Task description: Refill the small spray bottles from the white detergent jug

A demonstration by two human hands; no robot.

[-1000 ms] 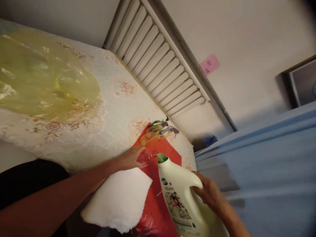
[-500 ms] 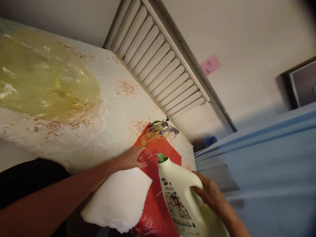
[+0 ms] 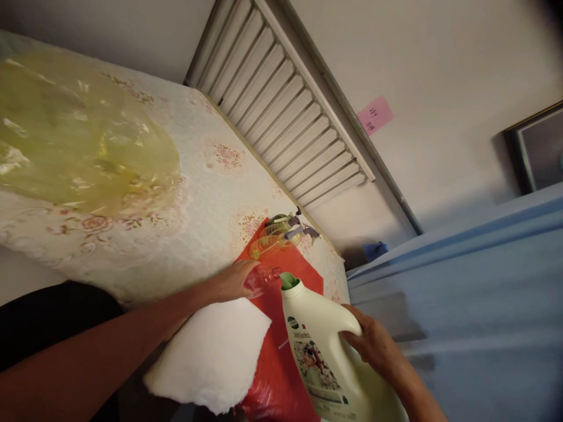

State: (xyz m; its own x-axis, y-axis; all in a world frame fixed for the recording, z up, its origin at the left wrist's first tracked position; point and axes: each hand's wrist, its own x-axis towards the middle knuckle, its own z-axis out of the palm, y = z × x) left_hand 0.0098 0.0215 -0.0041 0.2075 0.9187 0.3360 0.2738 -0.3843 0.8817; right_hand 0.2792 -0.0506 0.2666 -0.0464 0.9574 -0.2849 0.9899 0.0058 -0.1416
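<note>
Detergent jug (image 3: pixel 321 346): right hand (image 3: pixel 373 343) closed round its handle, jug tilted, green spout (image 3: pixel 288 281) just beside the mouth of the small clear bottle (image 3: pixel 263 275). Left hand (image 3: pixel 233 281) grips that bottle over the red bag (image 3: pixel 281 375). Suggest spout right over the mouth, slow tilt, bottle braced: narrow neck, heavy jug, spills likely. Can't tell flow or fill level, since the left hand covers most of the bottle. Jug base is cut off below the right hand.

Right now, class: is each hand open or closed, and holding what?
Left hand: closed on the small clear bottle.
Right hand: closed on the white jug, at its handle.
</note>
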